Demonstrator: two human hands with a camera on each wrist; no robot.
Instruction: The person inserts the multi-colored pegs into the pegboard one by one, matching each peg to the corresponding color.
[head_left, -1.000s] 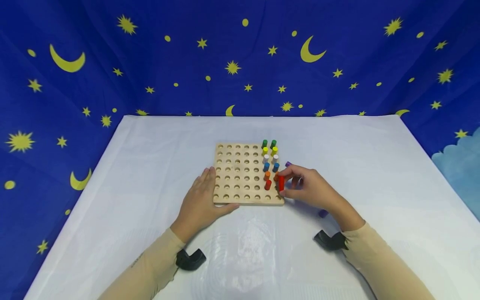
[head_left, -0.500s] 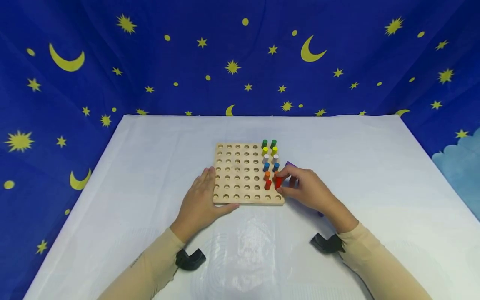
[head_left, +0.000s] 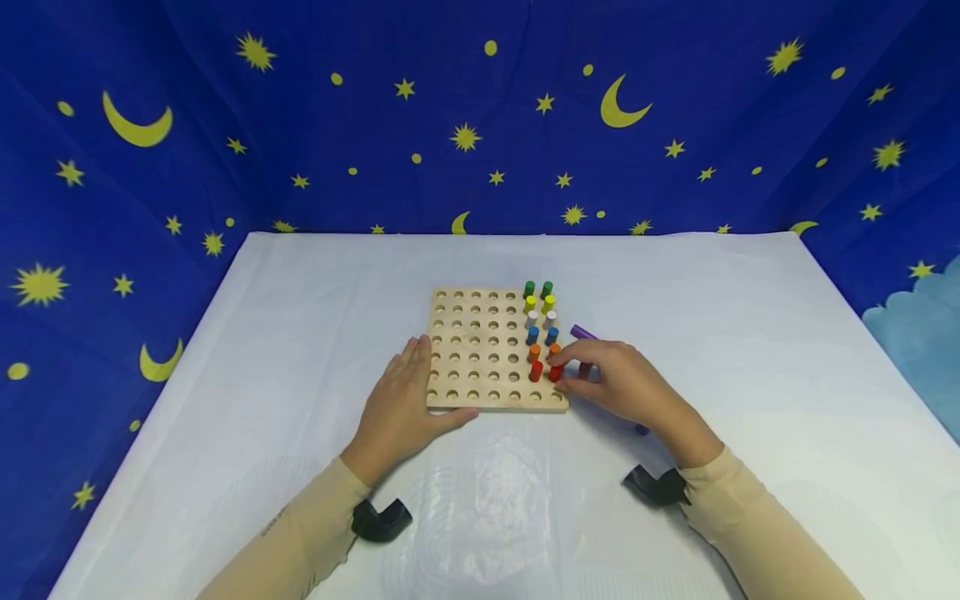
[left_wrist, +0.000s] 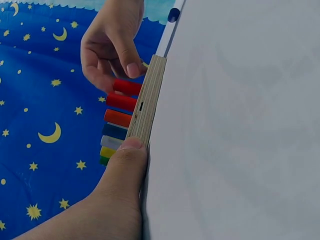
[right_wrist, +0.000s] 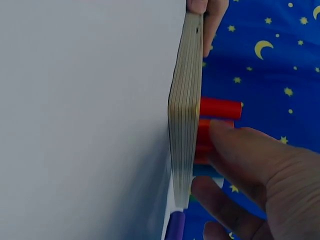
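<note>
A wooden pegboard (head_left: pixel 473 350) lies on the white table, with two columns of coloured pegs standing at its right side. My left hand (head_left: pixel 405 396) rests along the board's left edge, fingers straight, thumb (left_wrist: pixel 131 157) against the near edge. My right hand (head_left: pixel 622 382) is at the right side, thumb and index finger around a red peg (head_left: pixel 555 374) that stands in the last column. Beside it stands another red peg (head_left: pixel 536 372). Seen from the right wrist, the thumb (right_wrist: pixel 222 131) covers part of the pegs. Orange pegs (head_left: pixel 534 353) stand just behind.
A purple peg (head_left: pixel 582 332) lies right of the board, and another dark purple piece (head_left: pixel 642 430) shows near the right wrist. Blue (head_left: pixel 532 336), white (head_left: pixel 532 320), yellow (head_left: pixel 530 304) and green pegs (head_left: pixel 529 289) stand farther back. A blue starry cloth (head_left: pixel 480 108) hangs behind the table.
My right hand has moved slightly left with the red peg, which has gone from beside the board's edge to standing in the last column. The left hand keeps its place.
</note>
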